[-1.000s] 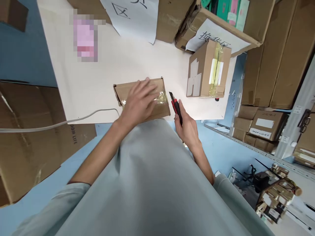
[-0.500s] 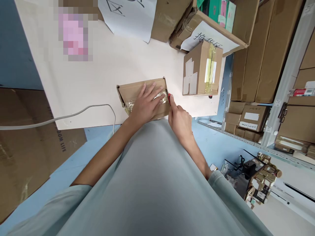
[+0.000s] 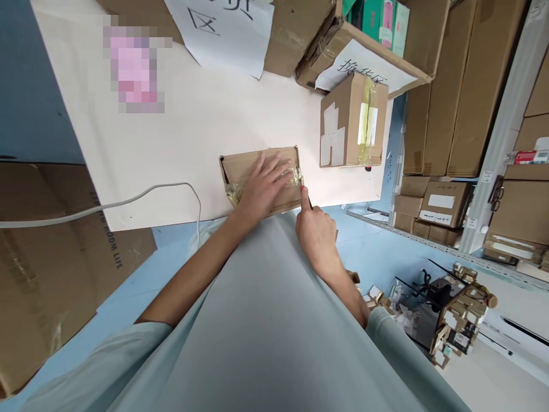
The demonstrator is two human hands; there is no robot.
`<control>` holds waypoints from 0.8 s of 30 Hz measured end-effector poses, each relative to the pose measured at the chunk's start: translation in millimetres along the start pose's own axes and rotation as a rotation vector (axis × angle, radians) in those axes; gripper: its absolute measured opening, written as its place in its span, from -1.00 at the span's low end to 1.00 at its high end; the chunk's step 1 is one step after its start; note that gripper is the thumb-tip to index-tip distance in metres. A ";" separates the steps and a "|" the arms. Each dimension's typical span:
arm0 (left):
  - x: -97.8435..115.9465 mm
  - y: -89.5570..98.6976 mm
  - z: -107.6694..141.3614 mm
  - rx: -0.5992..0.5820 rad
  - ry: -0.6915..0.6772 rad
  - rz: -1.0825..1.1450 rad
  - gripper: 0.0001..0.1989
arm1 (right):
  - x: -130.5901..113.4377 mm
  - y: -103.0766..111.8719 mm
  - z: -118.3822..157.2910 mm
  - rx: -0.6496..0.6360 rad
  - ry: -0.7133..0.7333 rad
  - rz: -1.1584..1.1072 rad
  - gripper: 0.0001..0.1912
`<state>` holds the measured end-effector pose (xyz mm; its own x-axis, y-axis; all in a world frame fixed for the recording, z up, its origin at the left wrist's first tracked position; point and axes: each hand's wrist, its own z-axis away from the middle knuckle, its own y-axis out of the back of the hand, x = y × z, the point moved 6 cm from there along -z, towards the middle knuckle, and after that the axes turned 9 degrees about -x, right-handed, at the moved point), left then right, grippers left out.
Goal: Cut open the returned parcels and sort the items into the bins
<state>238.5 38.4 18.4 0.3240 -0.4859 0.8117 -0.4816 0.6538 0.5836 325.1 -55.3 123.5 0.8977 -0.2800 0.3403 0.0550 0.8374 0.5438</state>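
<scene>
A flat brown cardboard box [image 3: 238, 165] lies near the front edge of the white table, with shiny clear tape [image 3: 293, 177] across its top. My left hand [image 3: 261, 191] rests flat on the box, fingers spread over cardboard and tape. At the box's right end, my right hand [image 3: 316, 233] is closed around a small red and black box cutter [image 3: 310, 202]. The index finger stretches along the cutter towards the box edge. Most of the cutter is hidden in the hand, and its blade cannot be made out.
A taped carton [image 3: 349, 123] stands to the right on the table [image 3: 184, 131], before an open carton [image 3: 418, 34] of coloured packages. A paper sign [image 3: 227, 40] hangs at the back. A white cable [image 3: 128, 198] crosses the left side. Shelves with cartons [image 3: 441, 203] stand at right.
The box and both hands appear shifted slightly right and down in view, partly because the view moved. My right hand and the cutter have slid along the box's right end towards my body.
</scene>
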 end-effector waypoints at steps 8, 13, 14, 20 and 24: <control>-9.4 3.1 -3.3 0.024 0.028 -0.014 -0.60 | 3.7 -2.9 1.2 -0.030 0.035 -0.048 -0.13; -9.0 0.9 -1.5 0.021 0.032 -0.025 -0.59 | 14.1 -17.0 8.1 -0.064 0.069 -0.079 -0.16; -8.5 1.1 -0.3 0.019 0.027 -0.028 -0.59 | 16.5 -15.3 8.7 -0.061 0.076 -0.087 -0.18; -9.5 4.8 7.8 0.027 0.036 -0.009 -0.58 | 27.1 2.4 23.1 -0.075 0.094 -0.104 -0.27; -9.2 6.0 6.8 0.023 0.055 -0.007 -0.61 | 31.4 11.2 41.1 -0.060 0.120 -0.107 -0.26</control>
<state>227.1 42.8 14.3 0.3709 -0.4574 0.8082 -0.4978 0.6368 0.5888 335.9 -74.0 171.9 0.9309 -0.3141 0.1865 0.1760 0.8331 0.5244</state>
